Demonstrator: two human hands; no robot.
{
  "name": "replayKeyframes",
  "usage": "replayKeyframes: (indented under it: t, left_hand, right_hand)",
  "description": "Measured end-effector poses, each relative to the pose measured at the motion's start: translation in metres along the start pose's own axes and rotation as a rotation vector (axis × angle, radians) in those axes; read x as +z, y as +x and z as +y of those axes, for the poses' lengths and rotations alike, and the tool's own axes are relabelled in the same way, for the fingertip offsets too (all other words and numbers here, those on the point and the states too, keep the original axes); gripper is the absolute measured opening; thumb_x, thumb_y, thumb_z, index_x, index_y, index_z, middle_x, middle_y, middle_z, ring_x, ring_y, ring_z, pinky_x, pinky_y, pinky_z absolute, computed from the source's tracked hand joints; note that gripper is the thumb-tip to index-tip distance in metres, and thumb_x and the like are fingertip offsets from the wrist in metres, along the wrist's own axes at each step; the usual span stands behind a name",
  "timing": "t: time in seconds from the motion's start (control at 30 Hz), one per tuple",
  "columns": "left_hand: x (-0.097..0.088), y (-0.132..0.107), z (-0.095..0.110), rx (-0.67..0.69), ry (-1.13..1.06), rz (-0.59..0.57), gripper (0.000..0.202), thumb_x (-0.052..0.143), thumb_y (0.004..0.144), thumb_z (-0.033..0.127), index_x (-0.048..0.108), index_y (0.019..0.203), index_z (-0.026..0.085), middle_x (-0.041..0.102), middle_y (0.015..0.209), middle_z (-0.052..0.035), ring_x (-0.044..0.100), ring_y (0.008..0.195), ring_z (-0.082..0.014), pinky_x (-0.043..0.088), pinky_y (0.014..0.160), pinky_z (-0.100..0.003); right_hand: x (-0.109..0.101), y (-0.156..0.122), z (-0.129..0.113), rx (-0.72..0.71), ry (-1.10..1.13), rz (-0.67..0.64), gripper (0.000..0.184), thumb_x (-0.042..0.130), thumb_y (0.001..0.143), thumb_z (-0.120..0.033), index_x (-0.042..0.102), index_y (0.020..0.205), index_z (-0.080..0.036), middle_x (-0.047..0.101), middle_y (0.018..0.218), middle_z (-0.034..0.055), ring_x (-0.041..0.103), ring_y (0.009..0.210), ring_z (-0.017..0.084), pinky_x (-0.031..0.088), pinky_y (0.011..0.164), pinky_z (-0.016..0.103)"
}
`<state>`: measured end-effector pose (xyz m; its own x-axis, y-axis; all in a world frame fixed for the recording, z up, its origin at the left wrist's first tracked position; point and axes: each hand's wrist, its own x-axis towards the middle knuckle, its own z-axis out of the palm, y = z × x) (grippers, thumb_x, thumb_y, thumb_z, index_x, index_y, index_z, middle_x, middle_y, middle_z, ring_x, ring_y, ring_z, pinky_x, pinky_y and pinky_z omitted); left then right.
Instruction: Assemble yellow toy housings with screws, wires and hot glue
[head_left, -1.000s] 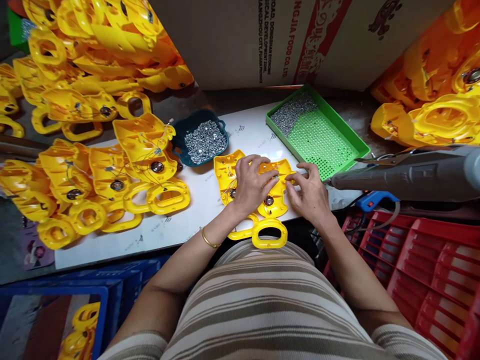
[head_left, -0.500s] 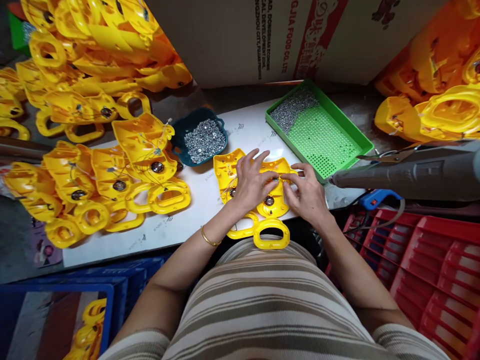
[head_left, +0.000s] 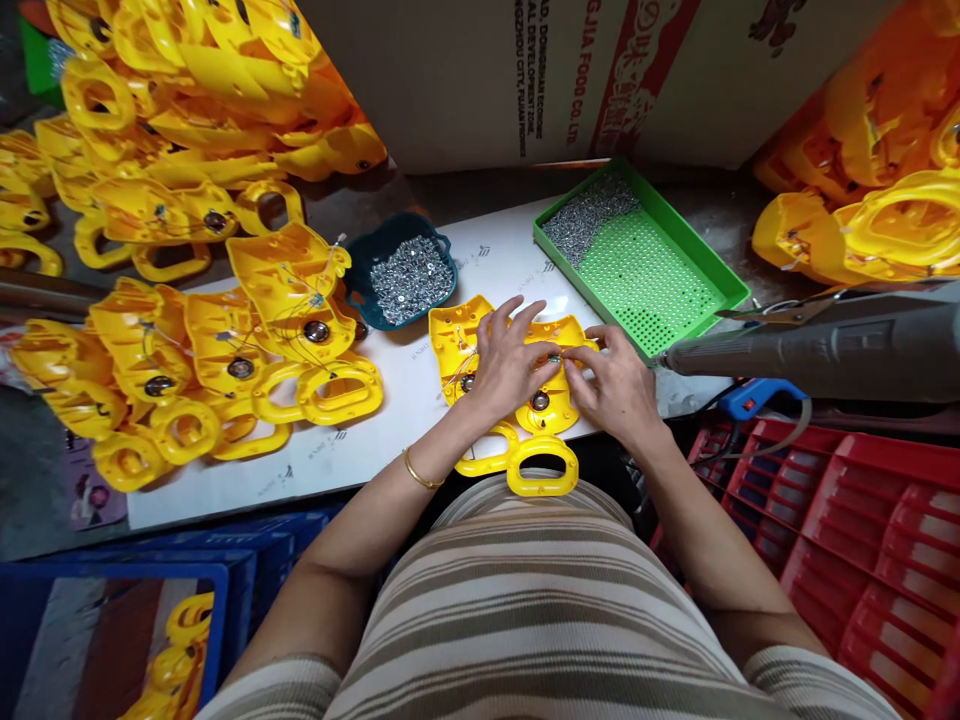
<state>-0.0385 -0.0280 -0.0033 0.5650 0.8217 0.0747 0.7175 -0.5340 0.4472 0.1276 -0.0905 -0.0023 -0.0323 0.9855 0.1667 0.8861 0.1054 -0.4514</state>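
Note:
Two yellow plastic shells lie side by side on the white board in front of me, hollow side up, with handle rings toward my body. My left hand [head_left: 501,362] is over the right-hand yellow shell [head_left: 556,405]. Its thumb and forefinger pinch a small dark-green circuit board [head_left: 554,358], while the other fingers are raised. From the other side, my right hand [head_left: 613,388] brings closed fingertips to the same board's edge; what they pinch is too small to make out. Below sits a round metal speaker [head_left: 540,401]. The left-hand yellow shell [head_left: 456,325] shows thin wires, partly covered by my left hand.
A dark teal bowl [head_left: 358,285] of screws and a green perforated tray [head_left: 679,262] with more screws stand beyond the shells. Several wired yellow shells [head_left: 214,345] line the left. A grey tool [head_left: 817,335] juts in from the right, above red crates [head_left: 862,520].
Both hands stay over the same shell with only slight finger shifts. The small circuit board shows a little more clearly between the fingertips. The whole view has drifted slightly.

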Motion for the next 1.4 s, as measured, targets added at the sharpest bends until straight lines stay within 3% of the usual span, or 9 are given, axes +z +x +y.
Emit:
replayKeyframes:
  t: [0.53, 0.8, 0.87, 0.93, 1.0, 1.1, 1.2, 1.3, 1.4]
  left_hand:
    - [0.004, 0.000, -0.005, 0.017, 0.000, 0.001, 0.014, 0.071, 0.083, 0.036, 0.077, 0.095, 0.031, 0.050, 0.142, -0.0037, 0.033, 0.136, -0.0332, 0.026, 0.109, -0.056]
    - [0.003, 0.000, -0.005, 0.021, 0.000, 0.003, 0.014, 0.069, 0.084, 0.035, 0.077, 0.095, 0.030, 0.051, 0.140, -0.0047, 0.035, 0.135, -0.0333, 0.027, 0.109, -0.055]
    - [0.002, 0.000, -0.004, 0.009, -0.002, -0.006, 0.014, 0.069, 0.084, 0.034, 0.077, 0.095, 0.030, 0.051, 0.140, -0.0052, 0.035, 0.135, -0.0338, 0.027, 0.109, -0.056]
    - [0.001, 0.000, -0.003, 0.005, 0.002, -0.019, 0.013, 0.069, 0.084, 0.034, 0.077, 0.095, 0.031, 0.051, 0.140, -0.0056, 0.035, 0.135, -0.0344, 0.025, 0.108, -0.059]
    - [0.000, -0.001, -0.002, 0.005, 0.018, -0.023, 0.013, 0.069, 0.084, 0.034, 0.077, 0.094, 0.032, 0.053, 0.140, -0.0060, 0.035, 0.136, -0.0353, 0.021, 0.108, -0.063]
    - [-0.001, 0.000, -0.002, 0.021, 0.059, -0.003, 0.010, 0.070, 0.084, 0.034, 0.077, 0.090, 0.032, 0.055, 0.137, -0.0060, 0.037, 0.135, -0.0363, 0.018, 0.108, -0.067]
    - [0.000, 0.000, -0.004, 0.038, 0.082, 0.022, 0.010, 0.070, 0.083, 0.033, 0.078, 0.089, 0.032, 0.056, 0.136, -0.0059, 0.039, 0.134, -0.0364, 0.019, 0.108, -0.067]
    - [0.000, 0.000, -0.004, 0.054, 0.097, 0.036, 0.011, 0.068, 0.085, 0.034, 0.078, 0.091, 0.033, 0.056, 0.136, -0.0060, 0.040, 0.133, -0.0365, 0.019, 0.108, -0.068]
    - [0.000, -0.001, -0.003, 0.061, 0.109, 0.047, 0.011, 0.068, 0.085, 0.034, 0.078, 0.090, 0.032, 0.057, 0.134, -0.0066, 0.041, 0.132, -0.0364, 0.018, 0.109, -0.069]
  right_hand:
    - [0.002, -0.023, 0.008, 0.136, 0.263, -0.022, 0.035, 0.053, 0.088, -0.030, 0.060, 0.121, -0.019, 0.053, 0.122, 0.0147, 0.064, 0.098, 0.024, 0.060, 0.069, 0.036]
    - [0.000, -0.026, 0.004, 0.101, 0.282, 0.002, 0.035, 0.054, 0.088, -0.029, 0.060, 0.121, -0.020, 0.052, 0.123, 0.0153, 0.062, 0.104, 0.024, 0.060, 0.069, 0.037]
    - [-0.007, -0.033, 0.000, 0.058, 0.271, 0.164, 0.026, 0.054, 0.088, -0.026, 0.063, 0.112, -0.021, 0.057, 0.117, 0.0138, 0.062, 0.101, 0.024, 0.059, 0.068, 0.037]
    - [-0.016, -0.042, -0.001, 0.039, 0.278, 0.452, 0.014, 0.053, 0.087, -0.024, 0.064, 0.095, -0.023, 0.061, 0.093, 0.0090, 0.063, 0.085, 0.022, 0.056, 0.066, 0.039]
    - [-0.025, -0.050, 0.003, 0.084, 0.340, 0.760, 0.011, 0.050, 0.087, -0.026, 0.059, 0.082, -0.024, 0.052, 0.071, 0.0028, 0.056, 0.063, 0.019, 0.050, 0.057, 0.038]
    - [-0.033, -0.050, 0.014, 0.192, 0.464, 0.995, 0.013, 0.053, 0.085, -0.037, 0.053, 0.090, -0.025, 0.044, 0.073, 0.0003, 0.049, 0.056, 0.016, 0.043, 0.049, 0.032]
    - [-0.041, -0.036, 0.029, 0.186, 0.491, 0.832, 0.037, 0.064, 0.078, -0.048, 0.053, 0.104, -0.024, 0.053, 0.084, 0.0040, 0.058, 0.071, 0.019, 0.051, 0.061, 0.036]
    - [-0.054, -0.017, 0.039, 0.131, 0.528, 0.506, 0.036, 0.062, 0.081, -0.050, 0.057, 0.103, -0.022, 0.061, 0.086, 0.0059, 0.063, 0.081, 0.022, 0.054, 0.075, 0.041]
    - [-0.067, 0.003, 0.043, 0.097, 0.645, 0.409, 0.035, 0.062, 0.082, -0.044, 0.056, 0.109, -0.022, 0.063, 0.083, 0.0039, 0.063, 0.074, 0.019, 0.055, 0.072, 0.038]
